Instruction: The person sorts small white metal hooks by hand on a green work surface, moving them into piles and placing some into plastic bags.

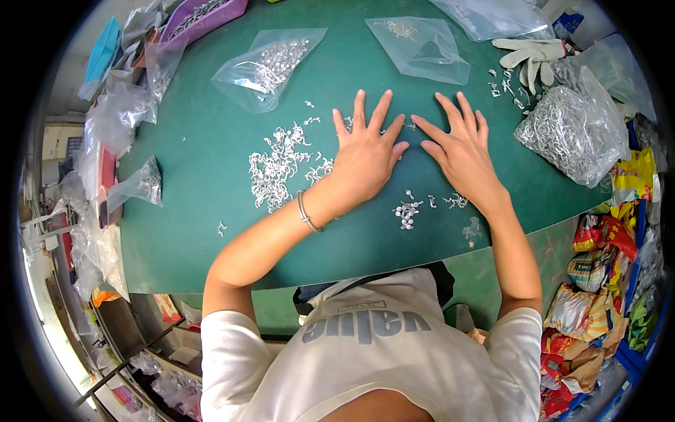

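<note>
My left hand (364,158), with a metal bangle at its wrist, lies palm down over the green table (211,246), fingers spread. A few small silvery metal pieces show between and beside its fingers. To its left is a loose pile of small curved metal pieces (273,172), and a smaller clump (320,169) lies by its wrist. My right hand (460,155) is also palm down with fingers apart, its fingertips close to the left hand's. Between my forearms sit a cluster of round-headed metal pieces (406,214) and several curved pieces (455,201). Neither hand grips anything visible.
Clear bags of metal parts lie at the back left (281,63) and right (573,130). Another bag (418,49) holds a few pieces. A white work glove (531,53) rests at the far right, a purple bin (200,20) at the far left. Colourful packages (587,309) line the right side.
</note>
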`<state>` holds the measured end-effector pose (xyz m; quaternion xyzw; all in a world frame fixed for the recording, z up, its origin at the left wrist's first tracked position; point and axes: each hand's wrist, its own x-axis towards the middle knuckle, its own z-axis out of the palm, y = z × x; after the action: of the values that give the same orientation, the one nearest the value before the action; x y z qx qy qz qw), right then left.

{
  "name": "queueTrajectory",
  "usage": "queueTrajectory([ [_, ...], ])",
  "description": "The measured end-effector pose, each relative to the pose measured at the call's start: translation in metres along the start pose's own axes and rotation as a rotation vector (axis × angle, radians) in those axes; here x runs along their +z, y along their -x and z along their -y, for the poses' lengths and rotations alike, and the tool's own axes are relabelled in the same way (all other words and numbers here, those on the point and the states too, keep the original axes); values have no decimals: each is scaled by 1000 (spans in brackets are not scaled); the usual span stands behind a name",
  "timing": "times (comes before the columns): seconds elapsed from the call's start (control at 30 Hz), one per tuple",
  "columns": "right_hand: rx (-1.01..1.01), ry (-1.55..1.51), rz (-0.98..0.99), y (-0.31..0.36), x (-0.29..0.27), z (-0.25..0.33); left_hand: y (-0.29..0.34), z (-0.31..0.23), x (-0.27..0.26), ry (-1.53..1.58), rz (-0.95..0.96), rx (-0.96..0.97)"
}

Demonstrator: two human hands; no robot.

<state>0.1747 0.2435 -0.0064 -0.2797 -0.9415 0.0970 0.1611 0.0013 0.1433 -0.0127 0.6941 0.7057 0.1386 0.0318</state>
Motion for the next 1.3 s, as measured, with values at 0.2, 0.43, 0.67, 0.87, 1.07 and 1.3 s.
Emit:
queueTrajectory([
  [0.2,72,16,29,29,-17,15,-2,1,1,61,-11,4],
  [0.43,38,-143,196,58,-37,40,0,-1,4,18,-77,11],
  [0.67,30,-141,234,63,-38,44,11,-7,-8,74,11,-19],
  [0.87,66,-164,231,74,-45,48,42,-27,-16,52,34,57],
  [1.07,93,-165,227,84,-47,48,74,-43,-30,146,158,104],
  [1.3,233,-27,95,102,-44,36,84,-52,-20,295,214,230],
])
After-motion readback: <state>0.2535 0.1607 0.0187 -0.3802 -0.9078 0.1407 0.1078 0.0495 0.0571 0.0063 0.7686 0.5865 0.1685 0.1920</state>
